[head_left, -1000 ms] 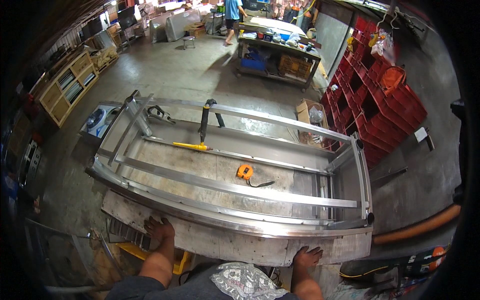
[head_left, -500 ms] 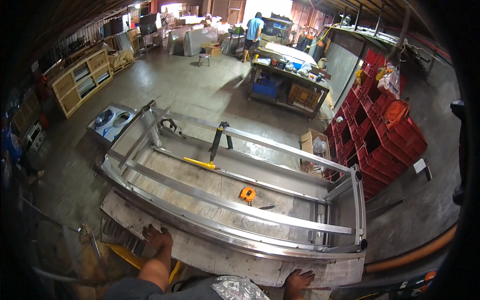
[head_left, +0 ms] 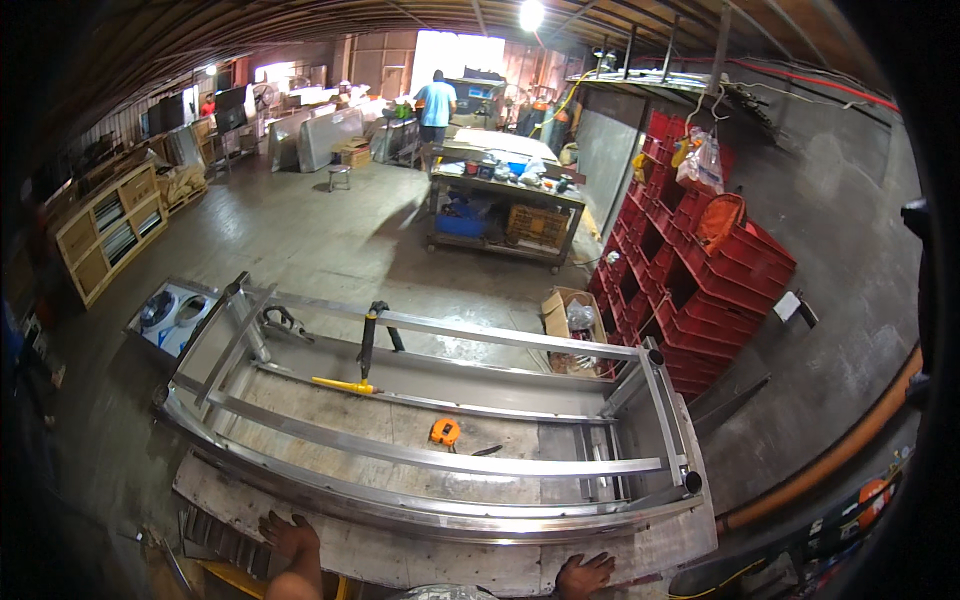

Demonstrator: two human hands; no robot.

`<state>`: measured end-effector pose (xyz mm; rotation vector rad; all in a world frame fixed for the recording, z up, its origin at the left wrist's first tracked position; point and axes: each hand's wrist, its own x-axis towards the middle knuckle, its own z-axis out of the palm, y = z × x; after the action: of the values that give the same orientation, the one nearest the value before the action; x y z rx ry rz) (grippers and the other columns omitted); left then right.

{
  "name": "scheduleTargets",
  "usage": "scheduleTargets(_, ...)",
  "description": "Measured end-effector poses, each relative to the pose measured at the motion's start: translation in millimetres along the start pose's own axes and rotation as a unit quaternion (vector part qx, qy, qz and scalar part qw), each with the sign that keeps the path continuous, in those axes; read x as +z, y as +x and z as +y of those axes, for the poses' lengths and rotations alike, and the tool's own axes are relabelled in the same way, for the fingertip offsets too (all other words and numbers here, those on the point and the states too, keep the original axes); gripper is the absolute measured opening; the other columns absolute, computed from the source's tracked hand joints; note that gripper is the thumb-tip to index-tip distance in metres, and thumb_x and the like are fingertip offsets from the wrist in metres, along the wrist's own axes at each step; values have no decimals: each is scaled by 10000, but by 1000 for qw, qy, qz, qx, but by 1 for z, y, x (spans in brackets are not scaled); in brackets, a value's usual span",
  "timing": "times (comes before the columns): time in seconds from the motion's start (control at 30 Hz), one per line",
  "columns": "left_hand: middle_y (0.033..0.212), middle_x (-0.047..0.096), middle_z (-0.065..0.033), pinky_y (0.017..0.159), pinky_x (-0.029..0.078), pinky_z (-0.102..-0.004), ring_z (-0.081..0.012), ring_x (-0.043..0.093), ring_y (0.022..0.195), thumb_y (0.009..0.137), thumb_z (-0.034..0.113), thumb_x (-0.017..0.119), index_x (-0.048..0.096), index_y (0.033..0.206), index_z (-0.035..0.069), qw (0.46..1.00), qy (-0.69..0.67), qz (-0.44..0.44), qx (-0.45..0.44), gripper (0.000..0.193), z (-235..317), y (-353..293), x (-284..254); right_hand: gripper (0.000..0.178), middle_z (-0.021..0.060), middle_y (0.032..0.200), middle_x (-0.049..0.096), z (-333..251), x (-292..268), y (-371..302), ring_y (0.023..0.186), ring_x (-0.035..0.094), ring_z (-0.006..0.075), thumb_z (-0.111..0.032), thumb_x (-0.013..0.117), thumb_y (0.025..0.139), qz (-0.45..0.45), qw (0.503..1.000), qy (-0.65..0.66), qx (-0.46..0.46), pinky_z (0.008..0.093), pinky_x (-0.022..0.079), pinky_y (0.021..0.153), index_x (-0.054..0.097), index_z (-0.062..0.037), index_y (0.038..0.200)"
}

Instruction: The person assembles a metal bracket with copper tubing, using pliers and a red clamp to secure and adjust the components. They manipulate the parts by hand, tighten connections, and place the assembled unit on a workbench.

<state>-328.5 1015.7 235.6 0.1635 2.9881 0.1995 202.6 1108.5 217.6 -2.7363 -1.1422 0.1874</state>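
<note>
Fingers spread, my left hand (head_left: 290,537) rests on the near edge of a worn work table (head_left: 375,553). My right hand (head_left: 585,575) lies on the same edge farther right, its fingers also apart. Neither hand holds anything. Just beyond them a long rectangular metal frame (head_left: 430,455) of shiny square bars lies across the table. Inside it, on the table surface, sits an orange tape measure (head_left: 445,432) with a small dark strip beside it. A black clamp-like tool (head_left: 368,345) with a yellow handle (head_left: 341,384) hangs over the frame's far bar.
Stacked red crates (head_left: 725,270) stand to the right, with a cardboard box (head_left: 570,318) by them. Farther back is a cluttered workbench (head_left: 500,178); a person in a blue shirt (head_left: 437,103) stands behind it. A wooden shelf unit (head_left: 112,228) and a small stool (head_left: 339,178) are at left.
My view has tilted up and swung slightly right, so the table and frame appear shifted left. Both hands stay on the table edge.
</note>
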Motion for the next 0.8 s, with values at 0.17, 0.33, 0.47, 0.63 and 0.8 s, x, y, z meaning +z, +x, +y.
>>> scheduleTargets(0.17,1531,265,-146,1141,134,-525,-308,183,1430,918,426,450,344,1441,105,999,-28,25,-18,623,0,1,11,749,260,1508,252,4,10,2,1397,226,400,-420,475,843,27,999,13,-11,530,193,1110,332,22,1431)
scheduleTargets(0.33,1534,254,-145,1127,145,-545,-310,180,1431,909,428,462,328,1445,112,1000,-14,19,-5,635,0,2,12,748,265,1505,256,10,16,4,1388,237,408,-414,470,845,50,999,11,-19,531,198,1107,327,23,1434)
scheduleTargets(0.47,1533,255,-141,1119,165,-547,-311,188,1429,899,430,473,322,1447,119,1000,-16,22,-4,648,-5,3,11,729,271,1487,284,0,0,-2,1373,273,405,-423,442,872,11,999,-17,-30,529,238,1094,324,26,1434)
scheduleTargets(0.63,1528,266,-142,1121,171,-543,-312,205,1424,898,431,474,342,1440,118,999,-5,46,-16,639,-4,3,16,801,282,1527,173,-12,-35,-9,1399,211,441,-526,336,902,-76,996,-41,-33,536,222,1123,244,34,1466)
scheduleTargets(0.8,1528,261,-151,1123,202,-527,-317,218,1416,918,429,458,326,1451,110,999,-2,31,7,635,3,-2,5,757,277,1507,239,-1,-13,-5,1385,242,422,-450,421,874,-10,1000,-21,-16,534,217,1107,304,41,1439)
